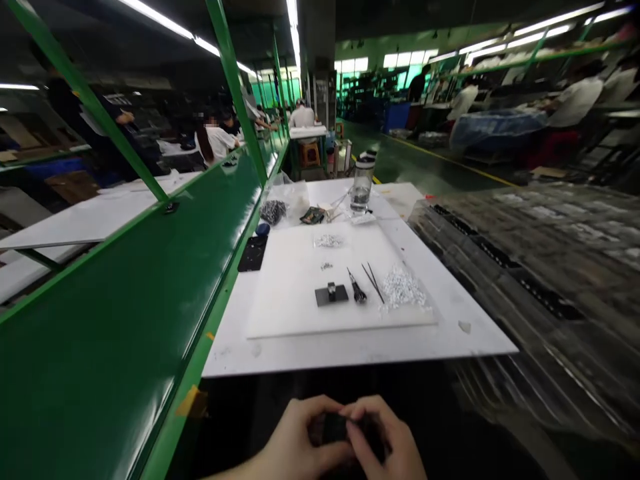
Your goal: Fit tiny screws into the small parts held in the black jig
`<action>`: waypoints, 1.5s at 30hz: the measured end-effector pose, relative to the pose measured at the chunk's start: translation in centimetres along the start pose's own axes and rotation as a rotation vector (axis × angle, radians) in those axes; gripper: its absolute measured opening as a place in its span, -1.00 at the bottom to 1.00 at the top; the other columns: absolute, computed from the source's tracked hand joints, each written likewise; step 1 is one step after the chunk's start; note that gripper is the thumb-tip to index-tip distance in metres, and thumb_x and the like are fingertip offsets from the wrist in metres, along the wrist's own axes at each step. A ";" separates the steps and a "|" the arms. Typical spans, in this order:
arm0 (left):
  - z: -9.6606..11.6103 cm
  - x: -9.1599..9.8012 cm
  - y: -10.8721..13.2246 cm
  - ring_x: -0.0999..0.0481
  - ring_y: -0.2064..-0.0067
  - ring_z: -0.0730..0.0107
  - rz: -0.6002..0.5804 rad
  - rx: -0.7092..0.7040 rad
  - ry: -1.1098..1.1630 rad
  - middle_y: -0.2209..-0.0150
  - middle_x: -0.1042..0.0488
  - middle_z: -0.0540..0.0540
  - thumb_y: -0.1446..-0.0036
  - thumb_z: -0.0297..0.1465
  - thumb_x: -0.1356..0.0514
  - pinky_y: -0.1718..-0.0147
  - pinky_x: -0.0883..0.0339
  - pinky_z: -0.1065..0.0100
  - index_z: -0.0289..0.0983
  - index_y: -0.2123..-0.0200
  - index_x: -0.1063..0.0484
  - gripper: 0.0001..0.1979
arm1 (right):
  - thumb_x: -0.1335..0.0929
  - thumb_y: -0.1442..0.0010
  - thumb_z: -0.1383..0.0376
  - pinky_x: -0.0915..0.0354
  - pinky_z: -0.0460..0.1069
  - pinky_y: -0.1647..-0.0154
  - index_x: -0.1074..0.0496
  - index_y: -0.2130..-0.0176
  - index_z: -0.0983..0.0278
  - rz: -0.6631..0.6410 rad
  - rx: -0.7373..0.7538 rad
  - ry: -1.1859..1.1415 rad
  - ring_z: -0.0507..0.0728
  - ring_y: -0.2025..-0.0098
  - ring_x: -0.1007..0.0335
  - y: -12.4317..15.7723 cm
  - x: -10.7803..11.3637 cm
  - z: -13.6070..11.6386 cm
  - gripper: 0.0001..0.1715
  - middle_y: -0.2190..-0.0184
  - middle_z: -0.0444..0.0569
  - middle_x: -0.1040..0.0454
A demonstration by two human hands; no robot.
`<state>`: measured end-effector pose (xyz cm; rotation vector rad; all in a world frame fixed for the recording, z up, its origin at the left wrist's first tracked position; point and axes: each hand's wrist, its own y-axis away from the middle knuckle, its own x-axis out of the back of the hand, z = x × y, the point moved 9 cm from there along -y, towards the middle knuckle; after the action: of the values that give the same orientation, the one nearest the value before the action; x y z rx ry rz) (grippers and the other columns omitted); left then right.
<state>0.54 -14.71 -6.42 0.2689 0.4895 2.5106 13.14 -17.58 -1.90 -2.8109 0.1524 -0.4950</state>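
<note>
I hold my left hand (300, 440) and my right hand (387, 437) together just off the near edge of the white tabletop (235, 357), below it in my view. The fingers of both are curled in, fingertips meeting, and between them they grip a small dark piece (334, 428). It is too dark and too covered for me to tell what it is.

On the tabletop lies a white pad (285, 300). Toward its near side sits a flat black plate (325, 297) with a small metallic block (331, 289) standing on it. Just to the right of the plate is a pointed dark tool (357, 289), its tip facing far, and next to that, slim black tweezers (374, 283). At the right of the pad, near the tweezers, spreads a heap of small white pieces (404, 288). Farther off than the plate I see a little cluster of tiny parts (327, 266), and beyond it a clear packet (330, 241) of small pale bits.

A black slab (253, 253) lies along the pad's left edge, with a round blue thing (263, 229) at its far end. At the far end of the tabletop are a bag of dark bits (273, 211) on the left and a clear bottle (361, 187) upright on the right. A green conveyor (175, 260) runs along my left.
</note>
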 end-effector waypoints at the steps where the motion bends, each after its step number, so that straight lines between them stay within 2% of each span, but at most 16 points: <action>1: 0.0 -0.1 0.1 -0.53 0.31 0.33 -0.013 0.021 -0.007 0.37 -0.57 -0.05 0.18 -0.24 -0.51 0.27 -0.44 0.35 -0.30 0.20 -0.56 -0.54 | -0.30 -0.30 0.18 -0.52 -0.08 0.32 -0.42 0.29 0.17 -0.026 -0.034 -0.012 0.15 0.34 -0.62 0.2 0.1 0.4 -0.84 0.37 -0.04 -0.62; 3: 0.0 -0.5 0.3 -0.57 0.33 0.34 -0.097 0.067 0.011 0.38 -0.58 -0.04 0.19 -0.30 -0.51 0.27 -0.48 0.36 -0.32 0.20 -0.55 -0.55 | -0.32 -0.30 0.22 -0.52 -0.07 0.24 -0.48 0.17 0.17 -0.088 -0.104 -0.027 0.14 0.28 -0.62 0.4 0.5 1.3 -0.86 0.32 -0.04 -0.63; 5: -0.1 -0.8 0.4 -0.62 0.33 0.33 -0.167 0.110 0.048 0.33 -0.61 -0.08 0.06 -0.26 -0.44 0.28 -0.53 0.34 -0.35 0.24 -0.53 -0.65 | -0.33 -0.31 0.26 -0.51 -0.05 0.13 -0.51 0.03 0.14 -0.165 -0.142 -0.050 0.14 0.15 -0.61 0.4 0.9 1.9 -0.75 0.18 -0.02 -0.63; 8: -0.1 -1.1 0.5 -0.65 0.33 0.29 -0.205 0.131 0.054 0.34 -0.62 -0.10 0.02 -0.28 -0.43 0.30 -0.55 0.35 -0.35 0.25 -0.51 -0.67 | -0.36 -0.29 0.31 -0.51 -0.08 0.22 -0.58 0.10 0.11 -0.272 -0.143 -0.096 0.10 0.25 -0.60 0.4 1.0 2.1 -0.78 0.28 -0.08 -0.62; 10: -0.2 -1.2 0.5 -0.67 0.31 0.26 -0.209 0.123 0.043 0.35 -0.62 -0.10 0.00 -0.27 -0.42 0.29 -0.55 0.35 -0.36 0.24 -0.51 -0.67 | -0.35 -0.29 0.35 -0.49 -0.08 0.29 -0.58 0.11 0.13 -0.243 -0.116 -0.108 0.08 0.31 -0.58 0.4 1.2 2.0 -0.77 0.32 -0.08 -0.60; 13: -0.2 -1.3 0.4 -0.68 0.28 0.23 -0.233 0.112 0.033 0.32 -0.64 -0.13 -0.03 -0.26 -0.41 0.27 -0.55 0.34 -0.35 0.18 -0.51 -0.64 | -0.34 -0.28 0.40 -0.46 -0.05 0.36 -0.56 0.12 0.18 -0.127 -0.043 -0.102 0.08 0.33 -0.53 0.6 1.3 1.8 -0.76 0.35 -0.04 -0.57; 16: -0.2 -1.1 0.3 -0.64 0.37 0.30 -0.249 0.109 -0.007 0.39 -0.63 -0.11 -0.01 -0.26 -0.42 0.41 -0.47 0.44 -0.37 0.28 -0.51 -0.68 | -0.37 -0.23 0.41 -0.40 -0.03 0.45 -0.53 0.28 0.22 -0.023 0.020 -0.083 0.09 0.41 -0.45 0.9 1.2 1.7 -0.87 0.46 -0.05 -0.51; 18: -0.2 -0.8 0.2 -0.59 0.44 0.37 -0.248 0.108 -0.047 0.45 -0.60 -0.09 0.02 -0.25 -0.44 0.52 -0.35 0.50 -0.38 0.36 -0.51 -0.69 | -0.38 -0.22 0.41 -0.35 -0.04 0.50 -0.48 0.37 0.24 -0.016 0.040 -0.075 0.07 0.45 -0.40 0.7 0.8 1.7 -0.87 0.52 -0.08 -0.45; 22: -0.1 -0.6 0.1 -0.59 0.42 0.39 -0.274 0.115 -0.084 0.40 -0.61 -0.09 -0.02 -0.22 -0.41 0.52 -0.32 0.51 -0.36 0.34 -0.50 -0.69 | -0.36 -0.27 0.35 -0.35 -0.07 0.50 -0.47 0.35 0.24 -0.180 0.037 -0.073 0.04 0.46 -0.38 -0.3 0.2 1.7 -0.86 0.50 -0.09 -0.43; 26: 0.0 -0.6 0.1 -0.61 0.41 0.36 -0.312 0.129 -0.112 0.38 -0.64 -0.09 -0.07 -0.24 -0.38 0.52 -0.33 0.50 -0.33 0.32 -0.47 -0.72 | -0.31 -0.32 0.39 -0.36 -0.13 0.44 -0.50 0.20 0.20 -0.454 -0.027 -0.049 -0.01 0.43 -0.41 -1.1 0.3 1.4 -0.83 0.45 -0.13 -0.45; 29: 0.1 -0.7 0.1 -0.67 0.33 0.31 -0.325 0.133 -0.096 0.31 -0.66 -0.09 -0.12 -0.24 -0.34 0.46 -0.41 0.49 -0.29 0.28 -0.38 -0.73 | -0.31 -0.32 0.42 -0.36 -0.15 0.42 -0.52 0.08 0.14 -0.560 -0.021 -0.045 -0.02 0.41 -0.41 -1.1 0.5 1.1 -0.74 0.41 -0.15 -0.47; 33: 0.3 -0.3 -0.5 -0.66 0.31 0.33 -0.288 0.108 -0.108 0.30 -0.66 -0.09 -0.12 -0.25 -0.34 0.43 -0.41 0.49 -0.28 0.27 -0.35 -0.72 | -0.26 -0.34 0.44 -0.38 -0.07 0.40 -0.49 0.01 0.18 -0.445 0.046 -0.045 0.04 0.37 -0.39 -0.8 0.2 1.6 -0.67 0.40 -0.08 -0.47; 38: 0.0 0.5 -1.1 -0.58 0.42 0.40 -0.236 0.086 -0.202 0.41 -0.61 -0.07 -0.10 -0.25 -0.36 0.45 -0.39 0.47 -0.32 0.25 -0.52 -0.74 | -0.24 -0.30 0.49 -0.42 0.01 0.37 -0.47 0.00 0.20 -0.287 0.122 -0.038 0.10 0.34 -0.43 0.0 -0.6 2.4 -0.62 0.38 -0.03 -0.52; 40: -0.1 0.3 -1.0 -0.58 0.44 0.40 -0.265 0.089 -0.207 0.43 -0.61 -0.08 -0.12 -0.23 -0.34 0.45 -0.41 0.47 -0.33 0.25 -0.56 -0.73 | -0.26 -0.29 0.48 -0.43 0.00 0.40 -0.49 0.06 0.23 -0.259 0.131 -0.033 0.10 0.36 -0.44 -0.1 -0.5 2.4 -0.68 0.40 -0.02 -0.53; 45: -0.1 -0.4 -0.5 -0.65 0.38 0.35 -0.390 0.113 -0.120 0.31 -0.64 -0.13 -0.19 -0.19 -0.28 0.44 -0.53 0.49 -0.35 0.26 -0.58 -0.70 | -0.30 -0.31 0.41 -0.36 -0.08 0.50 -0.49 0.32 0.32 -0.260 0.132 -0.032 0.02 0.47 -0.39 -0.7 -0.2 2.2 -0.81 0.52 -0.10 -0.46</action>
<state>1.12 -14.55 -6.73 0.3300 0.5747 2.0793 13.73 -16.31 -3.71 -2.7190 -0.2472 -0.4964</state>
